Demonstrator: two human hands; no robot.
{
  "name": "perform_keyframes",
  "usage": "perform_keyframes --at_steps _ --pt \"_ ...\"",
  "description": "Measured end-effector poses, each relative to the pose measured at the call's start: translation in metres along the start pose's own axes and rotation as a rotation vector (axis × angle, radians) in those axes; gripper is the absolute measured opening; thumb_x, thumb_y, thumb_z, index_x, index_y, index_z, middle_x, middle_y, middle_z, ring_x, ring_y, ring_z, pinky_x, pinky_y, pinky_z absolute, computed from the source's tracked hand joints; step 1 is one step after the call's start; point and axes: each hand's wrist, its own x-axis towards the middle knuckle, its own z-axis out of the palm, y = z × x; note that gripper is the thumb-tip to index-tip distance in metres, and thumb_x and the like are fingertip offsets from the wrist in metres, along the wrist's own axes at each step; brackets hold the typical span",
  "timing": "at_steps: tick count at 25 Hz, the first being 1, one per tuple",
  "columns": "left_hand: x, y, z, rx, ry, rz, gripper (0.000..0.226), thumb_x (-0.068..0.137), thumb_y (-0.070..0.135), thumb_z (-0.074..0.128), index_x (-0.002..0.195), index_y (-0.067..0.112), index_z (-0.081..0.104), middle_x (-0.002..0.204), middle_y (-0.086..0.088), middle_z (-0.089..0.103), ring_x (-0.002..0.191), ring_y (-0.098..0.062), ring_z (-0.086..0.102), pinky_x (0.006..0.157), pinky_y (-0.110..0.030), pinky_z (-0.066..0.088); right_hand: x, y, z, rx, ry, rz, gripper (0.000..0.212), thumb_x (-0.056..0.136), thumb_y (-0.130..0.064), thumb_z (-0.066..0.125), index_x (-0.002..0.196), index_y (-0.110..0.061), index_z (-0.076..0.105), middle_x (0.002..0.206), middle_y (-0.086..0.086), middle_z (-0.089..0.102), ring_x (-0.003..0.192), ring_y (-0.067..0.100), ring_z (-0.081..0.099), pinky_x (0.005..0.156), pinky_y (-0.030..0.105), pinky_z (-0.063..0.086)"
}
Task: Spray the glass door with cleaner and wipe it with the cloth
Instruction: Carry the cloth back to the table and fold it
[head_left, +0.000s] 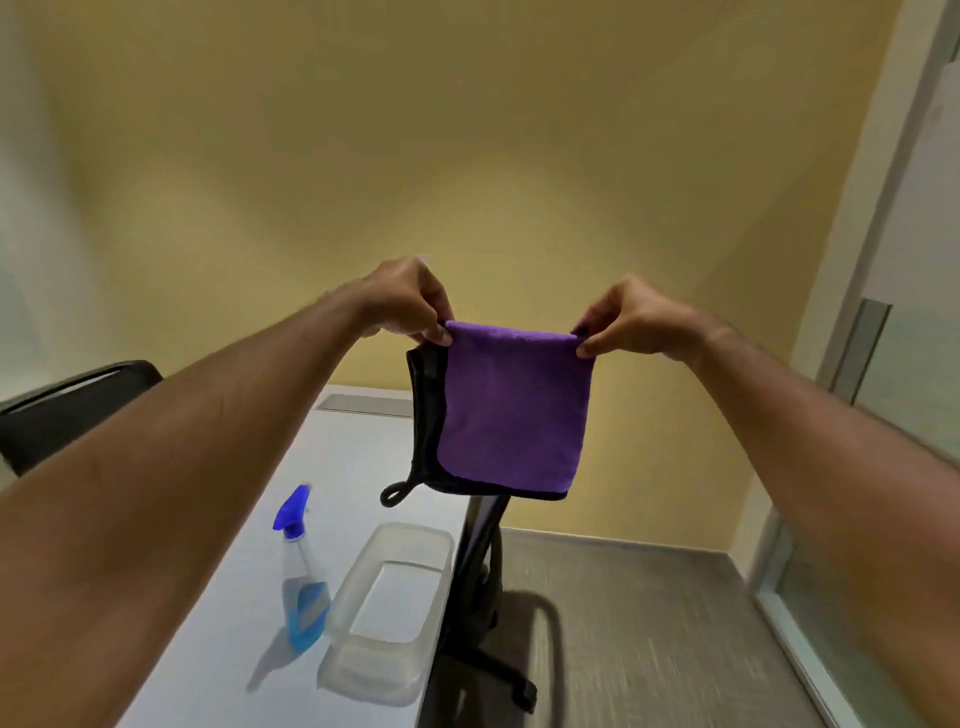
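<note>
I hold a folded purple cloth (511, 410) with a dark edge and a small loop up in the air in front of me. My left hand (402, 301) pinches its upper left corner and my right hand (636, 319) pinches its upper right corner. Below it, a clear spray bottle (301, 577) with a blue trigger head and blue liquid stands on the white table (218, 634). The glass door (904, 395) with its pale frame runs along the right side of the view.
A clear plastic container (387, 670) sits on the table beside the bottle, near the table's right edge. A black office chair (488, 597) stands on grey carpet to the right of the table. Another dark chair back (67, 405) is at the left. A yellow wall lies ahead.
</note>
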Motion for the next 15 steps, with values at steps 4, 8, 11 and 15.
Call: perform_keyframes --at_steps 4,8,11,15 --pt "0.008 -0.018 -0.020 0.040 0.048 -0.046 0.017 0.069 -0.004 0.080 0.076 0.011 0.075 0.070 -0.006 0.069 0.064 -0.016 0.063 0.065 -0.027 0.058 0.041 -0.008 0.015 0.050 -0.072 -0.070 0.021 0.069 -0.005 0.081 0.087 -0.015 0.080 0.082 0.008 0.076 0.080 0.018 0.068 0.080 0.038 0.056" --pt "0.016 -0.032 -0.032 0.091 0.070 -0.058 0.021 0.070 -0.007 0.076 0.076 0.013 0.074 0.068 -0.002 0.069 0.062 -0.013 0.061 0.060 -0.024 0.050 0.071 -0.015 0.022 0.103 -0.146 -0.158 0.021 0.074 0.002 0.076 0.089 -0.013 0.079 0.085 0.011 0.076 0.082 0.020 0.068 0.078 0.037 0.056" --pt "0.024 -0.042 -0.039 0.124 0.075 -0.021 0.021 0.070 -0.005 0.076 0.077 0.015 0.074 0.074 -0.003 0.072 0.067 -0.013 0.063 0.068 -0.030 0.053 0.089 -0.019 0.028 0.127 -0.129 -0.216 0.024 0.075 0.006 0.073 0.089 -0.013 0.078 0.084 0.011 0.076 0.082 0.022 0.069 0.080 0.039 0.056" --pt "0.039 -0.051 -0.047 0.099 0.097 0.062 0.027 0.070 -0.008 0.075 0.075 0.018 0.073 0.074 0.000 0.073 0.070 -0.011 0.066 0.069 -0.025 0.054 0.110 -0.030 0.036 0.140 -0.052 -0.288 0.028 0.077 0.008 0.070 0.088 -0.016 0.077 0.081 0.005 0.075 0.075 0.012 0.068 0.071 0.027 0.054"
